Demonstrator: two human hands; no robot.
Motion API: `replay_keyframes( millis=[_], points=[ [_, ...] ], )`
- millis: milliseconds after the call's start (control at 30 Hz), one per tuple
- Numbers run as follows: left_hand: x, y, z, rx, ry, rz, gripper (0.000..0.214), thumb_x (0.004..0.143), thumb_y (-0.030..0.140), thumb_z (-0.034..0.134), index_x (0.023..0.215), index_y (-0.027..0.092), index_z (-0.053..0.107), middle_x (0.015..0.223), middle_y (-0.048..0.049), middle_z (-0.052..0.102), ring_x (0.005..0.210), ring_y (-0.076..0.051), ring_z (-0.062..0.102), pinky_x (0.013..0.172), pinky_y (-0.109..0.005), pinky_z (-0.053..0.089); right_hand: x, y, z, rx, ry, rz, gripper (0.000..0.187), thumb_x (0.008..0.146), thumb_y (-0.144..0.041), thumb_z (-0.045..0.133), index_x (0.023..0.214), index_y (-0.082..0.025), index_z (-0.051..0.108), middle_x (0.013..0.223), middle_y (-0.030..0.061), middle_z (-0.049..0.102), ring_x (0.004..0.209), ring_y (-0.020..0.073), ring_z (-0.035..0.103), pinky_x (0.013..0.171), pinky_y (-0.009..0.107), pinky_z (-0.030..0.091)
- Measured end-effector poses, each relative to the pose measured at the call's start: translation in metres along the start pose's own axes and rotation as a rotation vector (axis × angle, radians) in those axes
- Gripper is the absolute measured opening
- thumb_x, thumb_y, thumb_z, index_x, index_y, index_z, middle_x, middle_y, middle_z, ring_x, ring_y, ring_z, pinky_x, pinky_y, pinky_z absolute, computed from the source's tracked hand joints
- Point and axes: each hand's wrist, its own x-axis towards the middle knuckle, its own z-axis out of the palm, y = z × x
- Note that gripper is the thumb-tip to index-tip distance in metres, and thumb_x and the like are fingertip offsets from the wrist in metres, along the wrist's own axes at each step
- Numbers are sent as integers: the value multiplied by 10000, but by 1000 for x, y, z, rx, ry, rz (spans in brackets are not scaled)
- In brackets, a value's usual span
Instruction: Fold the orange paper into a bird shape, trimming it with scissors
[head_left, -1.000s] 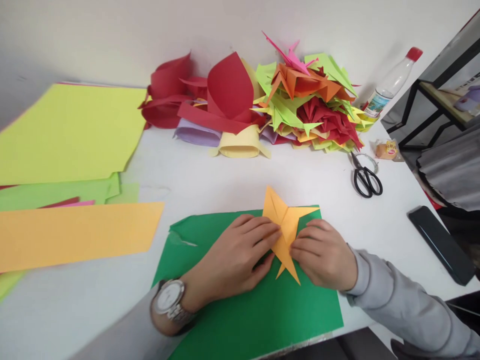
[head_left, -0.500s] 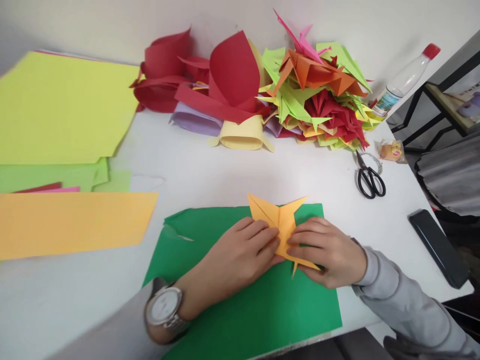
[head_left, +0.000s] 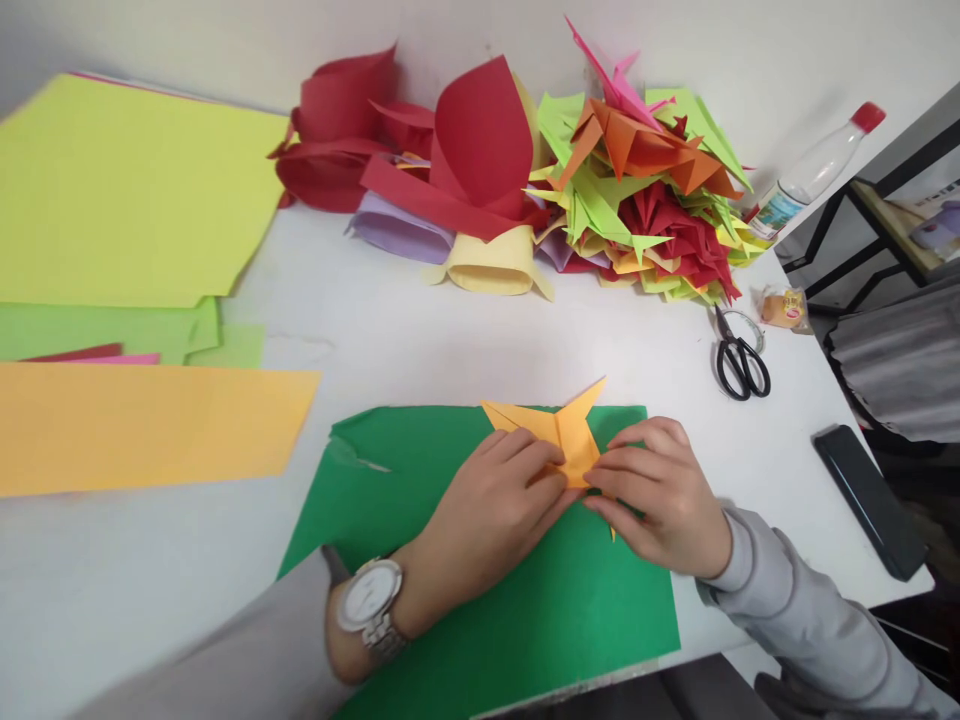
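An orange folded paper figure (head_left: 574,440) with pointed tips lies over the upper part of a green sheet (head_left: 480,640). My left hand (head_left: 502,505), a watch (head_left: 371,595) on its wrist, is closed on the figure's left side, fingertips and thumb at its lower edge. From the right, my right hand (head_left: 652,490) pinches the figure's lower right corner between fingers and thumb. Two tips point up and outward at the top; one thin tip shows below the right fingers. The rest of the lower part is hidden by my hands.
Black-handled scissors (head_left: 741,365) lie beside a tape roll (head_left: 750,330). A black case (head_left: 870,500) is near the right edge. Folded paper pieces (head_left: 645,200) are heaped at the back beside a bottle (head_left: 814,175). Yellow sheets (head_left: 142,190) and an orange strip (head_left: 150,425) lie left.
The figure's lower part has been folded or drawn in under my fingers; the pointed piece at lower right is now mostly hidden. My right hand's fingers have shifted slightly on the paper.
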Motion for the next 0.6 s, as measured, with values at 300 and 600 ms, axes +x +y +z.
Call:
replay_keyframes(
  millis=[300, 600],
  points=[
    [0, -23, -18, -208, -164, 156, 238, 916, 122, 467, 887, 180, 697, 1005, -84, 708, 905, -200, 618, 823, -371, 500, -1, 3, 7, -141, -110, -3, 225, 942, -224, 532, 748, -192, 642, 684, 6, 626, 798, 178, 540, 946, 416, 357],
    [2, -27, -31, -226, -269, 199, 250, 842, 77, 479, 857, 213, 689, 1119, -51, 701, 984, -211, 623, 885, -381, 482, 4, 9, 12, -207, -143, -21, 301, 969, -263, 452, 729, -167, 607, 673, 29, 568, 731, 187, 458, 843, 385, 368]
  ],
)
